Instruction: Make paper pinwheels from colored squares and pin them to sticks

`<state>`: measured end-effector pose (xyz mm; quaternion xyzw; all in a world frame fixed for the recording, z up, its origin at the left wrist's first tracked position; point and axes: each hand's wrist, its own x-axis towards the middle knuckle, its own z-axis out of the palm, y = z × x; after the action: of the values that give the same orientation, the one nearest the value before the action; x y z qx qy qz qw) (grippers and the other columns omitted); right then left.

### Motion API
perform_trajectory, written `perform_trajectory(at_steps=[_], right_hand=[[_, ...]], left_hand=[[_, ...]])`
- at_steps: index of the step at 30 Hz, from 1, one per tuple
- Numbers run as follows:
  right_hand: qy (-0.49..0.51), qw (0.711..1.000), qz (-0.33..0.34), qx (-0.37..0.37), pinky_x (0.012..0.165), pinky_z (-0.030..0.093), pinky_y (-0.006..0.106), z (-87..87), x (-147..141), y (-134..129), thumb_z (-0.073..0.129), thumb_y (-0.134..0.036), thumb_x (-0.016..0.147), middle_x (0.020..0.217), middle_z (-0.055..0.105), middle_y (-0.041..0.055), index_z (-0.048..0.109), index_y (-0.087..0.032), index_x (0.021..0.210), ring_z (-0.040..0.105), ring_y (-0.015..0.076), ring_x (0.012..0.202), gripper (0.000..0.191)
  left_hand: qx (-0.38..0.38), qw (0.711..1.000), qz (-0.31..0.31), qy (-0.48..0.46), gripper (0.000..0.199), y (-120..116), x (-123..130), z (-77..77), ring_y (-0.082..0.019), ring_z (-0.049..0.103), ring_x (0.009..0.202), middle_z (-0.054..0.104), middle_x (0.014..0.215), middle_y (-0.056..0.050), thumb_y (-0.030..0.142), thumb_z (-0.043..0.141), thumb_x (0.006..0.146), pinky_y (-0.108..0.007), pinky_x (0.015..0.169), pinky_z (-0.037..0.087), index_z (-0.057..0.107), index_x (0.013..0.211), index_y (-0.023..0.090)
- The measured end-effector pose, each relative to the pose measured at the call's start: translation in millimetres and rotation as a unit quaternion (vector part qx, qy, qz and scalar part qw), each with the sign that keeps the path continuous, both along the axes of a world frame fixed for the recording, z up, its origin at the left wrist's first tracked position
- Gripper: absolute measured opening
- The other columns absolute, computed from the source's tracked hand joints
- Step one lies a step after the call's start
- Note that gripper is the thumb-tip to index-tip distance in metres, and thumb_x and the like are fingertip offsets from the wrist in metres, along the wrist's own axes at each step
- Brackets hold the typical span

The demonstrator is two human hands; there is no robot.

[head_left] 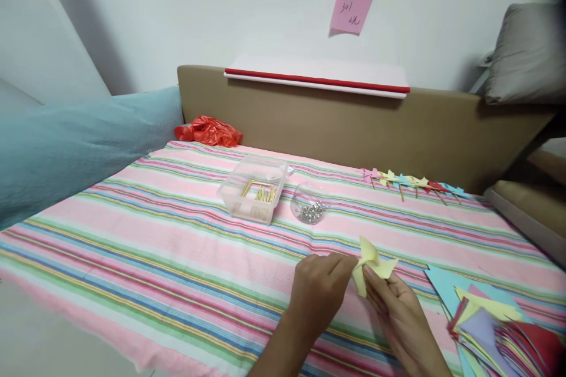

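A pale yellow paper pinwheel [369,254] is held up just above the striped cloth, its pointed blades folded in toward the middle. My right hand [395,304] pinches it from the right, with the thumb over its centre. At its left edge, my left hand [319,284] is closed, with fingertips against the paper; what lies inside those fingers is hidden. Beyond the hands stands a clear round bowl [305,197] of small silvery pieces. Left of it is a clear plastic box [234,188] with thin wooden sticks [265,194].
Coloured paper sheets [486,330] are stacked at the lower right. Several finished pinwheels on sticks [400,182] lie along the back right. A red plastic bag [210,131] rests at the back left. The striped cloth [177,259] covers the surface, against a brown backboard [309,118].
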<state>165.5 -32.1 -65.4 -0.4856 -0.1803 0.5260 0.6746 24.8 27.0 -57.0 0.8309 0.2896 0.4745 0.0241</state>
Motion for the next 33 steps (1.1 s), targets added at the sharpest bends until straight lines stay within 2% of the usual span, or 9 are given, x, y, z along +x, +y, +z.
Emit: perform_trajectory(at_steps=[5,9,13,17,21,24,27,30,33], right_hand=[[-0.013,1.000,-0.019,0.016,0.060,0.052,0.015,2.3,-4.8,0.6,0.093,-0.033,0.063,0.071,0.071,-0.0024,0.075,-0.020,0.088,0.062,0.0090,0.063,0.033],[-0.003,1.000,-0.002,0.027,0.070,0.055,0.017,2.1,-6.1,1.7,0.093,-0.033,0.064,0.080,0.074,-0.0005,0.075,-0.019,0.093,0.066,0.0108,0.074,0.037],[0.005,0.999,0.007,0.033,0.071,0.055,0.017,3.7,-6.0,1.0,0.094,-0.032,0.063,0.083,0.075,0.0005,0.074,-0.019,0.096,0.067,0.0111,0.076,0.040],[0.005,1.000,-0.003,0.020,0.065,0.055,0.019,8.5,-4.0,0.1,0.095,-0.034,0.059,0.080,0.075,0.0019,0.074,-0.016,0.094,0.066,0.0122,0.071,0.044],[-0.005,1.000,-0.023,0.020,0.043,0.042,0.020,13.7,1.9,0.7,0.095,-0.035,0.056,0.057,0.059,-0.0040,0.070,-0.018,0.079,0.052,0.0099,0.050,0.038],[0.002,0.999,-0.036,0.027,0.036,0.029,0.017,16.1,6.3,1.3,0.095,-0.036,0.057,0.049,0.040,-0.0099,0.060,-0.019,0.068,0.032,0.0045,0.042,0.041],[0.016,0.999,-0.038,0.035,0.037,0.025,0.015,16.7,9.4,2.3,0.095,-0.037,0.059,0.051,0.030,-0.0126,0.053,-0.018,0.066,0.021,0.0024,0.044,0.046],[0.018,0.998,-0.027,0.045,0.038,0.022,0.014,15.2,11.6,3.8,0.094,-0.038,0.062,0.052,0.027,-0.0132,0.052,-0.018,0.069,0.018,0.0027,0.046,0.047],[0.009,0.999,-0.015,0.048,0.039,0.021,0.015,12.1,13.8,4.3,0.092,-0.038,0.065,0.053,0.027,-0.0126,0.057,-0.017,0.073,0.017,0.0035,0.047,0.042]], left_hand=[[-0.041,0.995,-0.038,-0.083,0.012,-0.7,5.6,-3.0,-0.017,0.072,0.074,0.078,0.084,0.000,0.017,0.059,0.096,-0.028,0.065,0.048,0.069,0.099,0.022],[-0.123,0.983,-0.053,-0.123,0.011,-1.5,8.1,-5.7,-0.018,0.073,0.078,0.078,0.087,-0.001,0.011,0.064,0.090,-0.027,0.070,0.053,0.069,0.096,0.020],[-0.136,0.982,-0.065,-0.109,0.016,-1.2,4.7,-2.8,-0.018,0.073,0.080,0.077,0.088,-0.001,0.008,0.062,0.089,-0.027,0.072,0.055,0.068,0.099,0.020],[-0.149,0.984,-0.100,-0.020,0.031,-3.1,-7.3,9.1,-0.020,0.072,0.100,0.075,0.115,-0.006,0.011,0.053,0.093,-0.031,0.084,0.057,0.060,0.122,0.020],[-0.106,0.991,-0.082,0.026,0.041,4.4,-41.6,38.2,-0.021,0.066,0.116,0.068,0.132,-0.008,0.022,0.053,0.097,-0.035,0.099,0.053,0.049,0.138,0.020],[-0.107,0.992,0.062,-0.017,0.032,35.4,-81.5,73.0,-0.020,0.066,0.113,0.069,0.126,-0.007,0.033,0.052,0.099,-0.033,0.099,0.052,0.057,0.129,0.022],[-0.194,0.942,0.250,0.114,0.037,91.4,-111.9,104.7,-0.020,0.063,0.117,0.065,0.132,-0.009,0.038,0.033,0.106,-0.032,0.098,0.051,0.054,0.130,0.019],[-0.265,0.902,0.264,0.215,0.027,154.1,-115.4,117.9,-0.024,0.065,0.112,0.069,0.120,-0.011,0.030,0.045,0.102,-0.038,0.097,0.051,0.064,0.116,0.017],[-0.357,0.838,0.247,0.330,0.025,199.6,-99.2,113.9,-0.023,0.067,0.100,0.068,0.113,-0.009,0.033,0.064,0.095,-0.043,0.088,0.056,0.065,0.112,0.015]])
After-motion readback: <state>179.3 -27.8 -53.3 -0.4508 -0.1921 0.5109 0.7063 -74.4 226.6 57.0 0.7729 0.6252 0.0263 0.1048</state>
